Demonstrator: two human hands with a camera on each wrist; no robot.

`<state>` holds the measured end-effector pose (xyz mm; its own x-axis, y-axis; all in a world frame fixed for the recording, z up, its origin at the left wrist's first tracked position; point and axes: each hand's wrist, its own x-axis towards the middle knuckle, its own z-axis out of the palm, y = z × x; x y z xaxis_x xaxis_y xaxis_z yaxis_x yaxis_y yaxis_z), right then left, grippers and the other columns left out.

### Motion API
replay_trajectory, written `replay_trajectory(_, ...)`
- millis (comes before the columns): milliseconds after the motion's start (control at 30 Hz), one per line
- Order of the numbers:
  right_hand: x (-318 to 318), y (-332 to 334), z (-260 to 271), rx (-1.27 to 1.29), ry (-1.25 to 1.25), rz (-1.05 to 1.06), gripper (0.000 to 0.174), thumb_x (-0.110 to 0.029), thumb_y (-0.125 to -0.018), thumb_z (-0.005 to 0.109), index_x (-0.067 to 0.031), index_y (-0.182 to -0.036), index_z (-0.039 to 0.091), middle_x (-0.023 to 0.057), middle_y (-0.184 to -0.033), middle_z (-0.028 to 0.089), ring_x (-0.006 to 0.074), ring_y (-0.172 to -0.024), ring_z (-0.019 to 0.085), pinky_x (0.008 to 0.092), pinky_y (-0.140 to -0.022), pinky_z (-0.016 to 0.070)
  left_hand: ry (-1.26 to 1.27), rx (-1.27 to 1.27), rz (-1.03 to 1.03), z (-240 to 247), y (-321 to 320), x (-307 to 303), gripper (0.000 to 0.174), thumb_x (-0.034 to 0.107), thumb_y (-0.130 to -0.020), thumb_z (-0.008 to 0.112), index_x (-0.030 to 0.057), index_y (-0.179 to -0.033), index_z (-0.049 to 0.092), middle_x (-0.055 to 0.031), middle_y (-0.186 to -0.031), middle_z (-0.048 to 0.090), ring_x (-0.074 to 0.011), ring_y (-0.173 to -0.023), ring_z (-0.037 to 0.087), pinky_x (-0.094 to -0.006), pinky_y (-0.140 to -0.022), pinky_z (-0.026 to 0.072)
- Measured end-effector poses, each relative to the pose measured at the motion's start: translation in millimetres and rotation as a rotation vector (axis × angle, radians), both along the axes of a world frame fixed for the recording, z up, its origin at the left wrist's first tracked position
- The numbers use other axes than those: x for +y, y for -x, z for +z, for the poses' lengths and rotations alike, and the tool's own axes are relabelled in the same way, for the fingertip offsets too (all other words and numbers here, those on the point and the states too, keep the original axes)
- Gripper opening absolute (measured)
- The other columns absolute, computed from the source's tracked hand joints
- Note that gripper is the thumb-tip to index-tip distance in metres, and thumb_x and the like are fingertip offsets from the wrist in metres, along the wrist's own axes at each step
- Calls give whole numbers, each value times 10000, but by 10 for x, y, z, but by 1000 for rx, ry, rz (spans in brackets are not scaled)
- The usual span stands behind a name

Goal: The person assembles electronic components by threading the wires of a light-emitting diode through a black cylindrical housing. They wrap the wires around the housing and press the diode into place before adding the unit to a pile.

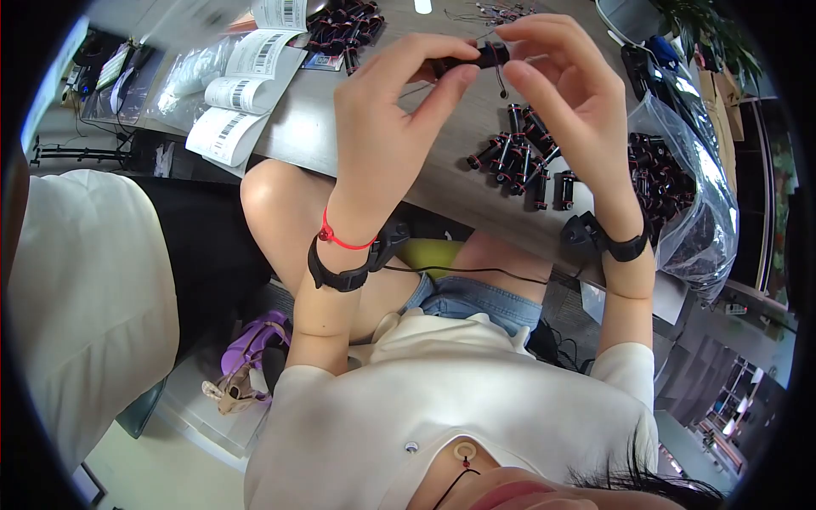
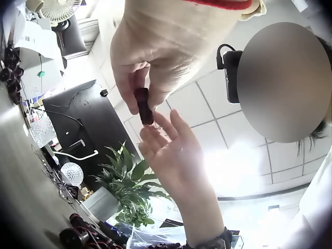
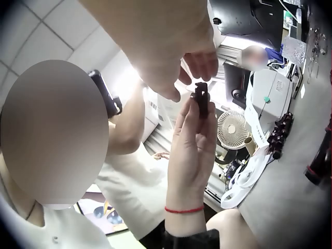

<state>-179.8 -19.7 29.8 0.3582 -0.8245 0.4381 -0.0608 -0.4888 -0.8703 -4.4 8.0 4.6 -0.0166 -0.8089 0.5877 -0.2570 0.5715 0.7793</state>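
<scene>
My left hand (image 1: 382,119), with a red cord at the wrist, pinches a short black cylinder (image 1: 491,56) between thumb and fingers above the table. A thin wire with a small dark end hangs from the cylinder. In the left wrist view the cylinder (image 2: 144,105) points away from the left hand toward the other one. Just to its right, my right hand (image 1: 578,93) has its thumb and fingers spread apart, fingertips close to the cylinder's end. The right wrist view shows the cylinder (image 3: 201,99) upright in the left fingers, below the right fingertips.
Several similar black cylinders (image 1: 518,157) lie in a pile on the table (image 1: 297,127) below the hands. A clear plastic bag (image 1: 710,204) of more stands at right. Another heap (image 1: 344,30) sits at the back, beside barcode label sheets (image 1: 246,76). Another person (image 1: 93,289) is at left.
</scene>
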Motion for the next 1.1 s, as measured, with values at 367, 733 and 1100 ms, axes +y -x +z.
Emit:
replay_trajectory(367,-10,-6,-90,229,511,-180,199,76,-787,655,18,-971,611,60,-1024,560,98,-818,548,199,-702,439,-106,147,-41,-29,65,62,198,-55,-838,604,-8,-1022,658,-84,-1007,666,-111,-869,618,-213,-762,491)
replay_trajectory(733,22,-25,-79,75,366,-104,159,93,-826,603,26,-970,590,71,-1072,547,114,-869,566,219,-767,463,-186,106,-78,-27,78,76,214,-55,-813,637,-6,-1020,660,-74,-1032,663,-107,-883,605,-212,-757,474)
replay_trajectory(1100,-10,91,115,348,762,-291,161,91,-780,639,16,-922,635,98,-908,630,164,-795,612,228,-714,484,122,-86,84,13,-5,72,232,-53,-778,674,-3,-1004,673,-45,-967,693,-87,-790,597,-189,-701,468)
